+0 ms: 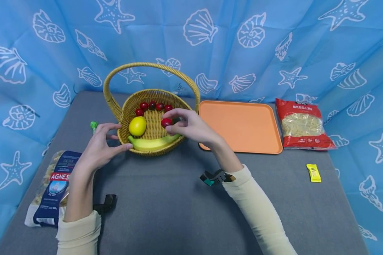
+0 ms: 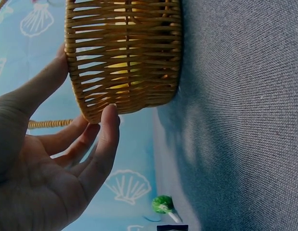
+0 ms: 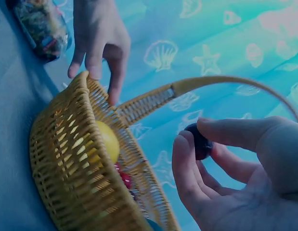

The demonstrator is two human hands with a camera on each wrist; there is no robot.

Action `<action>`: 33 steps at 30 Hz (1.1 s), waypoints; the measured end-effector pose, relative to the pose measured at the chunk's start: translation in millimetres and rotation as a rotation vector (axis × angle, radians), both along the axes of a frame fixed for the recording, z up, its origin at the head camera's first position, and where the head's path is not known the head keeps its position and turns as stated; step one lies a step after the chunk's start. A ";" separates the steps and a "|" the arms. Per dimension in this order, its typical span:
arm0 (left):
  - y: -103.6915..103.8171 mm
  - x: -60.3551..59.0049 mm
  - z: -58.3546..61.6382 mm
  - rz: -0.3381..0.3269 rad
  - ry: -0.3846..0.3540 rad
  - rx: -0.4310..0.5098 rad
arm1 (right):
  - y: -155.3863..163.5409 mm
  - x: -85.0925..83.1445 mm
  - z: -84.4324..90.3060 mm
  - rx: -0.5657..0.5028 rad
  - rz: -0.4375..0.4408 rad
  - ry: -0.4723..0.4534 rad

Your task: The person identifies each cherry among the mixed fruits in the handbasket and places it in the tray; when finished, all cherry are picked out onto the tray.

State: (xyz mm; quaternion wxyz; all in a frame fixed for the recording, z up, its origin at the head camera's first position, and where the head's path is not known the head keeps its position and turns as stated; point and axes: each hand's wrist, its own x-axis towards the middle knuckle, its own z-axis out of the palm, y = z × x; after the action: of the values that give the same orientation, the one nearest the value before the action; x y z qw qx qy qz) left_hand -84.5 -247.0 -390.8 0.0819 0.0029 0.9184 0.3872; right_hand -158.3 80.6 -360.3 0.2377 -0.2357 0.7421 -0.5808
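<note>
Right hand (image 1: 191, 125) pinching cherry (image 1: 166, 122), left hand (image 1: 99, 147) steadying basket (image 1: 127, 106)

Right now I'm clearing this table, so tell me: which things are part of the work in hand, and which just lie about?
In hand:
- wicker basket, left hand touching its rim
- red fruit, pinched by the right hand
- lemon, banana, other red fruits inside

Lying about:
- orange tray
- red noodle bag
- blue pasta bag
- yellow packet
- green piece
</note>
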 end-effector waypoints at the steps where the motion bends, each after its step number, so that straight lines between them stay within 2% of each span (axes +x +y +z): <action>1: -0.2 0.1 -0.1 -0.001 0.001 0.000 | 6.4 4.0 1.6 -0.007 0.014 0.004; 7: 0.0 -0.4 0.2 -0.004 0.002 0.003 | 46.5 20.6 7.4 -0.054 0.080 0.027; 12: 0.7 -0.6 0.3 0.002 0.000 0.000 | 86.0 17.1 1.2 -0.068 0.055 0.042; 16: 1.4 -0.8 -0.8 0.005 0.006 0.001 | 111.8 2.5 -14.2 -0.038 -0.062 0.053; 19: 1.5 -0.9 -1.9 0.003 0.009 0.002 | 120.8 -13.9 -32.6 0.022 -0.205 0.074; 24: 1.1 -0.7 -3.0 0.005 0.000 0.002 | 119.3 -41.9 -67.2 0.226 -0.400 0.233; 29: 1.0 -0.8 -3.2 0.006 -0.008 0.003 | 109.5 -63.9 -86.4 0.333 -0.449 0.392; 33: 0.3 -1.6 -2.6 0.006 -0.009 0.005 | 103.0 -80.2 -90.6 0.358 -0.423 0.425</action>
State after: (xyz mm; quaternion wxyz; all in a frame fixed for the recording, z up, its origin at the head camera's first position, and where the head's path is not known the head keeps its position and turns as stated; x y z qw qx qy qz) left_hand -86.1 -246.7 -393.3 0.0849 -0.0014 0.9169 0.3899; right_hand -238.5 183.6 -450.9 -0.0102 -0.1468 0.8975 -0.4158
